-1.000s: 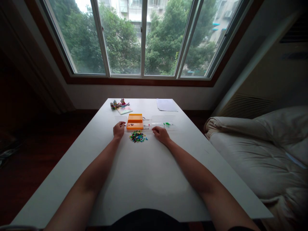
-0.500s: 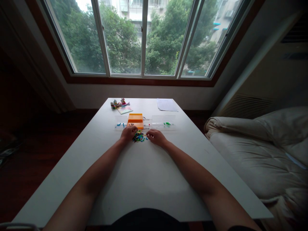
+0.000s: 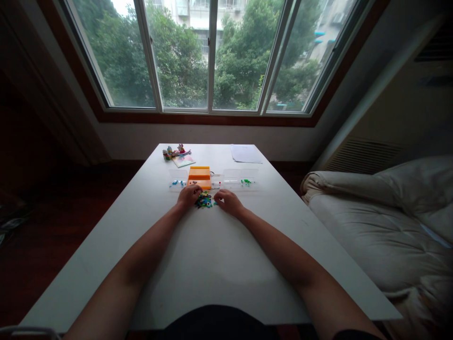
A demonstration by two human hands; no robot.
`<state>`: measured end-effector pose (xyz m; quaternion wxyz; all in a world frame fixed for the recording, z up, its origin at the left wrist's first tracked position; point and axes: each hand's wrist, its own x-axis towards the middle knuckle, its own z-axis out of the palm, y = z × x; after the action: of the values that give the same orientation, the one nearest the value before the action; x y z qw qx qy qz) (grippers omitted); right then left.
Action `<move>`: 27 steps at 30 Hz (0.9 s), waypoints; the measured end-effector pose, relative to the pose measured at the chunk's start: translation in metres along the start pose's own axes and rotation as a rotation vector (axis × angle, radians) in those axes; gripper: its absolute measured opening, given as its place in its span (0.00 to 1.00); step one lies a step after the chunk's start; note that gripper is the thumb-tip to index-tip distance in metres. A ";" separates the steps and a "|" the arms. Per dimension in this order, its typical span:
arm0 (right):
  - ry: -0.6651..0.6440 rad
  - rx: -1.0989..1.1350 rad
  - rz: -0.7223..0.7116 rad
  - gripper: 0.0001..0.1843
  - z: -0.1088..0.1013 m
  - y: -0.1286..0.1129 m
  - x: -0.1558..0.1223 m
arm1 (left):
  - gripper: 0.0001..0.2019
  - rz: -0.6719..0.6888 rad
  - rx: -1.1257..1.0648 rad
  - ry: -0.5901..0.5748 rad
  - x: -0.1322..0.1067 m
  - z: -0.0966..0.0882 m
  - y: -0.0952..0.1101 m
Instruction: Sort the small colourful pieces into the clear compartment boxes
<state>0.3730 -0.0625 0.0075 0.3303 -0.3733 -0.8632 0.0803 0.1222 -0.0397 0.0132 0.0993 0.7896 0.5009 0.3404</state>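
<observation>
A loose pile of small coloured plastic pieces (image 3: pixel 204 201), mostly blue, green and dark, lies on the white table. At its left edge rests my left hand (image 3: pixel 188 194), fingers curled together over the pieces; whatever they hold is hidden. My right hand (image 3: pixel 228 201) is just right of the pile, thumb and fingers bent toward each other. A bluish piece (image 3: pixel 215 203) shows by its fingertips, too small to tell whether it is gripped. Directly behind the pile an orange box (image 3: pixel 200 172) stands with its lid raised and a few dark pieces inside.
Clear plastic boxes flank the orange one: blue pieces (image 3: pixel 177 183) at left, green pieces (image 3: pixel 247 182) at right. Small figures (image 3: pixel 170 153) and a card (image 3: pixel 184 161) lie at the back left, paper sheets (image 3: pixel 246 154) at the back right. A sofa (image 3: pixel 375 217) borders the table.
My right hand has shifted slightly left toward the pile, its fingers drawing in at the loose bluish piece. My left hand stays almost where it was.
</observation>
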 end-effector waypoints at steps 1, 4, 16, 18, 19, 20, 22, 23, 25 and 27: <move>0.012 0.006 0.016 0.06 -0.001 0.002 0.000 | 0.09 -0.005 0.001 0.000 0.000 0.000 0.000; 0.004 0.011 0.022 0.06 -0.002 0.009 0.000 | 0.09 -0.013 0.004 -0.008 0.000 -0.001 0.001; -0.086 -0.001 -0.023 0.08 -0.002 0.003 -0.001 | 0.10 -0.020 0.015 0.000 0.001 0.001 0.000; -0.089 0.000 -0.020 0.08 -0.002 0.003 -0.001 | 0.09 -0.014 0.010 0.003 0.001 0.001 0.000; -0.094 -0.001 -0.025 0.08 -0.002 0.003 -0.001 | 0.09 -0.010 0.009 0.002 0.001 0.001 0.000; -0.098 -0.002 -0.031 0.08 -0.002 0.003 -0.001 | 0.10 -0.007 0.009 -0.001 0.001 0.001 0.000; -0.102 -0.003 -0.037 0.08 -0.001 0.003 -0.001 | 0.10 -0.006 0.010 -0.005 0.001 0.001 0.000; -0.101 -0.002 -0.034 0.09 -0.001 0.003 -0.001 | 0.10 -0.007 0.011 -0.006 0.001 0.001 0.000; -0.094 0.008 -0.018 0.12 -0.001 0.004 0.000 | 0.09 -0.007 0.010 -0.003 0.001 0.002 0.000; -0.096 0.024 -0.012 0.12 -0.002 0.005 0.000 | 0.09 -0.004 0.005 0.003 0.001 0.002 0.000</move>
<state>0.3769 -0.0593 0.0075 0.2933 -0.3600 -0.8792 0.1066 0.1236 -0.0385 0.0120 0.0971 0.7884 0.5035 0.3399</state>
